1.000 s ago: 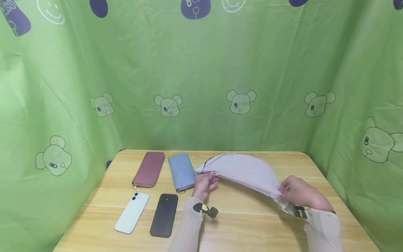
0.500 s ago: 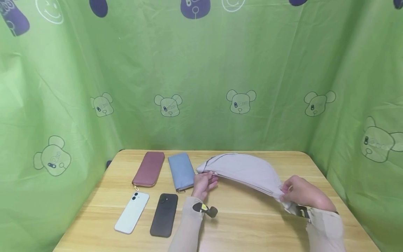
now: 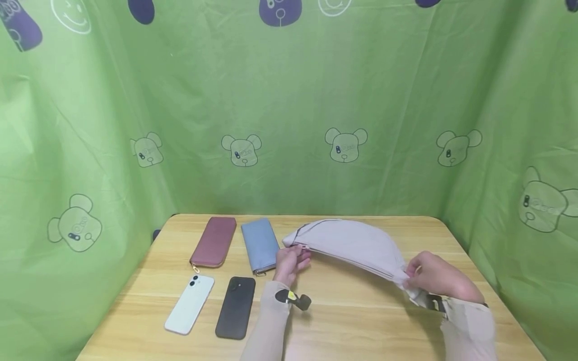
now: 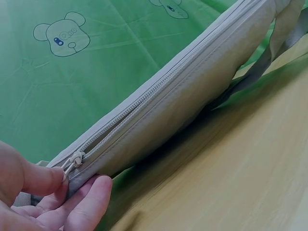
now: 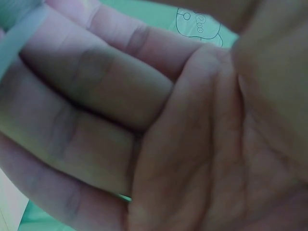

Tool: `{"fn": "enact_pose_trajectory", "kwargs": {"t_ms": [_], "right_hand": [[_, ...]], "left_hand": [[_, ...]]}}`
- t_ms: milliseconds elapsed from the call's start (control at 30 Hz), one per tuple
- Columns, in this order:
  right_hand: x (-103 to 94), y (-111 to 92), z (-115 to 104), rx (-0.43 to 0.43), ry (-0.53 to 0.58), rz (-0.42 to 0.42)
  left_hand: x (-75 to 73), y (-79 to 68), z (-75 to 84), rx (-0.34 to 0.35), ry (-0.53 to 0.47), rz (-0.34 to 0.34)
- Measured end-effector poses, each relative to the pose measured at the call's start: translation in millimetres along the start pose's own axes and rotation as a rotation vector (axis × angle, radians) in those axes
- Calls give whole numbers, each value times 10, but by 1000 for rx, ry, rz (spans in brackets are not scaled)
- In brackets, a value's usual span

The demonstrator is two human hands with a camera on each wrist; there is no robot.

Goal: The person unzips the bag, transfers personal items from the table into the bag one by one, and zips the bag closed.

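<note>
Pinching the zip pull point(image 4: 76, 158) of the pale bag point(image 3: 352, 245) with the left hand point(image 3: 291, 263). Gripping the other end with the right hand point(image 3: 437, 277), with the bag in between. Just beside the left pinch, a thin gap in the zip point(image 4: 163, 81). Next to the left hand, a blue wallet point(image 3: 261, 244); farther off, a red wallet point(image 3: 214, 241), black phone point(image 3: 236, 308) and white phone point(image 3: 189, 305).

Head: high, facing forward-down over table point(image 3: 356, 326). Wrists close: left along bag point(image 4: 187, 94) (shared with head), right against grip point(image 5: 163, 125).
</note>
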State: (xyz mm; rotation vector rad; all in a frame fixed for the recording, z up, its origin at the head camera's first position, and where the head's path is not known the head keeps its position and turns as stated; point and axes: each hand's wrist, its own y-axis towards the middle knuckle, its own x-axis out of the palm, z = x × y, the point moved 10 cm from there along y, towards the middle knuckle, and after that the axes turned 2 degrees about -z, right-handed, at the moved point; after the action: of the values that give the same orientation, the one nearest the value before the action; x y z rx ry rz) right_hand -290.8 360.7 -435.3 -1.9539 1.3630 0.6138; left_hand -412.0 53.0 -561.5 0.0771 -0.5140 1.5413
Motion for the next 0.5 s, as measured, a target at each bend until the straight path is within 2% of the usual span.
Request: {"fn": "enact_pose_trajectory", "kwargs": {"t_ms": [500], "right_hand": [[-24,-9,7,-12,-19,2]], "left_hand": [[-38,11,43,10,17,-16]]}}
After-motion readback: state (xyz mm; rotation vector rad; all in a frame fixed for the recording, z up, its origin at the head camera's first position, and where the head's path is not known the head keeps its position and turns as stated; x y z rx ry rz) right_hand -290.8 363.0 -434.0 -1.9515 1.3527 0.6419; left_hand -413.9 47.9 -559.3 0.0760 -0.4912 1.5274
